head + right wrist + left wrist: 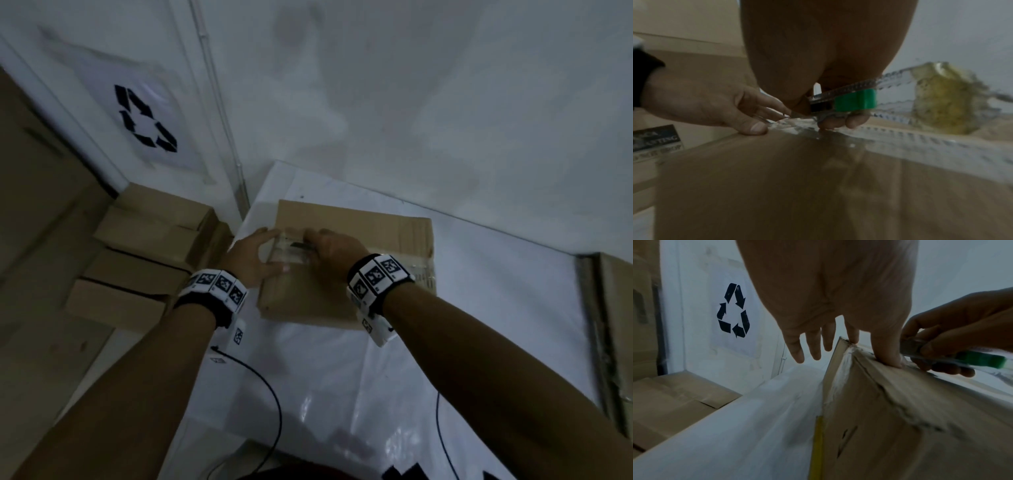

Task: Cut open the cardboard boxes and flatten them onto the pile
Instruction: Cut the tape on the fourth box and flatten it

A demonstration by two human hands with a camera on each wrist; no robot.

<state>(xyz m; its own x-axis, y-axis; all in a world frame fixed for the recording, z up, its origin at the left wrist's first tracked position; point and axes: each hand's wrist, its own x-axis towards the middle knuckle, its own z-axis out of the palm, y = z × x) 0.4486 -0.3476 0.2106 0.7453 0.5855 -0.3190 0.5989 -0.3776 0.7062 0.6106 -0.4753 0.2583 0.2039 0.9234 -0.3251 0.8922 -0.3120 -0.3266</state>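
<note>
A brown cardboard box (370,226) lies on the white plastic-covered table (496,308), sealed with clear tape (289,254) along its top seam. My left hand (251,255) rests at the box's left end, thumb pressing the top and fingers straight past the corner (842,340). My right hand (330,246) grips a utility knife (301,245) with a green end cap (856,100). Its blade meets the tape close to the left thumb (756,128). The box (777,178) fills the right wrist view. Crumpled cut tape (945,97) trails behind the knife.
Several cardboard boxes (147,246) are stacked to the left of the table, below a recycling sign (145,118) on the wall. More cardboard (616,325) stands at the right edge. Black cables (274,404) cross the table's near part.
</note>
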